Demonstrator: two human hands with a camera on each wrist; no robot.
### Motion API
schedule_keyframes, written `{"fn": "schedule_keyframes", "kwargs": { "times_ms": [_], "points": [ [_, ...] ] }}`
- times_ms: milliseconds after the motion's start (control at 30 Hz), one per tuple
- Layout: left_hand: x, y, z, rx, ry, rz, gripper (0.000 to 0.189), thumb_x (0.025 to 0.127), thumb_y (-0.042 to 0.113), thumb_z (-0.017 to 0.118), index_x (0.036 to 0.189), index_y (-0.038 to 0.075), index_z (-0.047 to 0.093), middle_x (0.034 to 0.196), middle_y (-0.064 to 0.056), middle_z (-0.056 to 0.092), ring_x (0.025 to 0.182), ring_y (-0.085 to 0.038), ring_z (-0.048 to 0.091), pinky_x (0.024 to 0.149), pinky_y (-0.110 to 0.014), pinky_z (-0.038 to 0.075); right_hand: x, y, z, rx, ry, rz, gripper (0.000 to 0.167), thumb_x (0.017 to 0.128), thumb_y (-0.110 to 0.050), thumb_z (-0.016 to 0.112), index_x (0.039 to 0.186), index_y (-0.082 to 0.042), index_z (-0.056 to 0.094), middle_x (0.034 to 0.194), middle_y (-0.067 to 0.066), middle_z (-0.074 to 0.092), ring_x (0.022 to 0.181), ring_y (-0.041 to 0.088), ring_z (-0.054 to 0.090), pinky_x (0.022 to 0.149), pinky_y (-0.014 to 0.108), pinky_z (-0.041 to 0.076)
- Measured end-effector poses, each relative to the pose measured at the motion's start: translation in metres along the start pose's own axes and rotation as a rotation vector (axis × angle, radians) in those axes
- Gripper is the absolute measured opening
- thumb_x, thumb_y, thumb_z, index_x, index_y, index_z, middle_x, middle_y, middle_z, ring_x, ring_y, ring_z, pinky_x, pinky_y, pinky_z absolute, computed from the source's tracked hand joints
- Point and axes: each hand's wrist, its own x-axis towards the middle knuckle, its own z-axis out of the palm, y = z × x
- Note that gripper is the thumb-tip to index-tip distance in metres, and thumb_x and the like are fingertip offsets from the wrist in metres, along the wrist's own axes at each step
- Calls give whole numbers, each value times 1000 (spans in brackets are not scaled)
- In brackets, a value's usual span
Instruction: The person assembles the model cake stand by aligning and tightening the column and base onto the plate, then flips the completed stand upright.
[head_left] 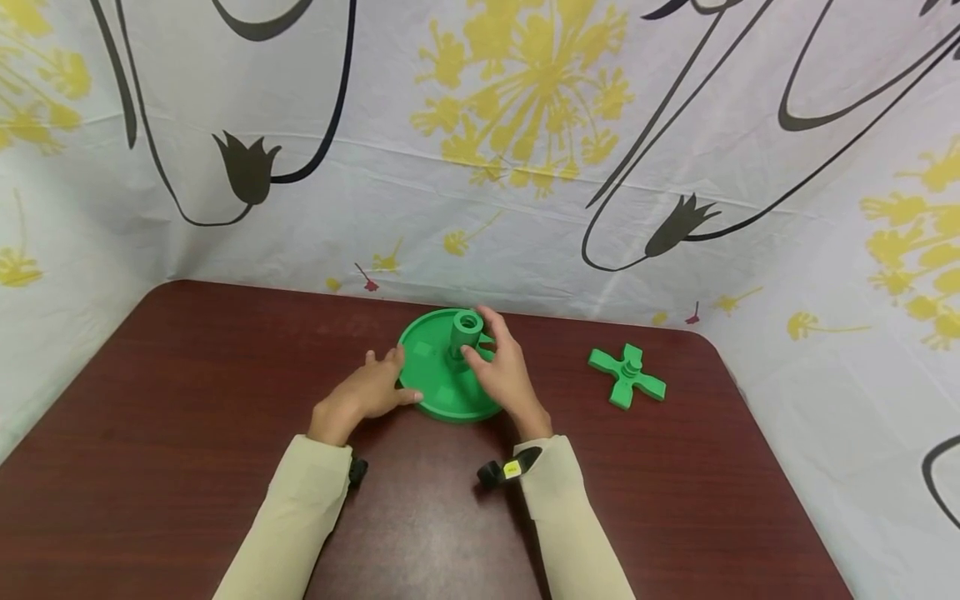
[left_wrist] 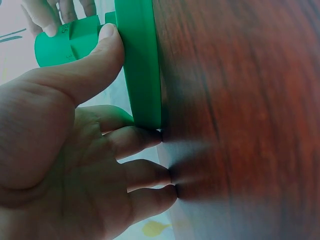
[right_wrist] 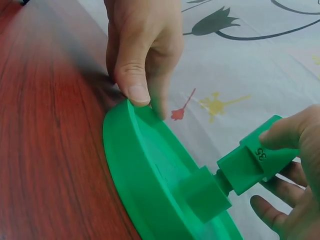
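A round green tray (head_left: 422, 371) with a raised rim lies near the back edge of the table. From its middle rises a green post (head_left: 462, 340), marked "35", with a threaded hole in its top. My right hand (head_left: 506, 375) holds the post between thumb and fingers. A short threaded stem shows between the post and the tray's square socket (right_wrist: 205, 194) in the right wrist view. At the tray's left side, my left hand (head_left: 365, 390) grips the rim. Its thumb (right_wrist: 136, 90) lies on the rim, and its lower fingertips touch the tabletop.
A green cross-shaped piece (head_left: 628, 372) with an upright stub lies to the right on the dark wooden table (head_left: 225, 400). A white cloth (head_left: 375, 217) with printed flowers hangs behind the table and along both sides.
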Motion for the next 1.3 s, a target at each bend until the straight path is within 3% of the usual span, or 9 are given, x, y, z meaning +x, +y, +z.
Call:
{"fn": "schedule_keyframes", "kwargs": {
  "times_ms": [200, 567, 700, 967, 1300],
  "points": [
    [-1, 0, 0, -4, 1, 6, 85, 100, 34, 60, 157, -4, 9, 163, -26, 11, 148, -50, 1, 115, -63, 23, 1, 1, 0, -19, 8, -22, 60, 93, -2, 66, 148, -9, 42, 141, 13, 55, 124, 31, 57, 95, 48, 51],
    [-1, 0, 0, -9, -5, 4, 87, 100, 35, 60, 157, -3, 8, 163, -25, 11, 148, -49, 0, 116, -63, 21, 3, 2, 4, -68, 96, 21, 61, 86, -10, 78, 141, -6, 51, 131, 14, 59, 113, 32, 62, 88, 46, 55],
    [-1, 0, 0, -7, -4, 0, 86, 100, 35, 59, 157, -4, 7, 163, -25, 10, 148, -49, 0, 116, -63, 21, 2, 3, 3, -61, 74, 47, 62, 87, -13, 78, 143, -9, 49, 134, 12, 57, 117, 29, 59, 91, 45, 54],
    [1, 0, -1, -7, 5, 7, 85, 100, 34, 60, 157, -4, 8, 163, -25, 11, 148, -50, 0, 116, -62, 22, 2, 0, -1, 21, 7, 27, 62, 91, 1, 65, 148, -12, 44, 138, 12, 56, 120, 29, 57, 96, 47, 50],
    [0, 0, 0, -13, -1, -5, 86, 100, 35, 59, 157, -3, 8, 164, -24, 10, 148, -50, -1, 116, -63, 21, 2, 0, 2, -36, 56, 43, 64, 87, -3, 75, 144, -8, 47, 132, 15, 59, 114, 32, 60, 92, 50, 53]
  ]
}}
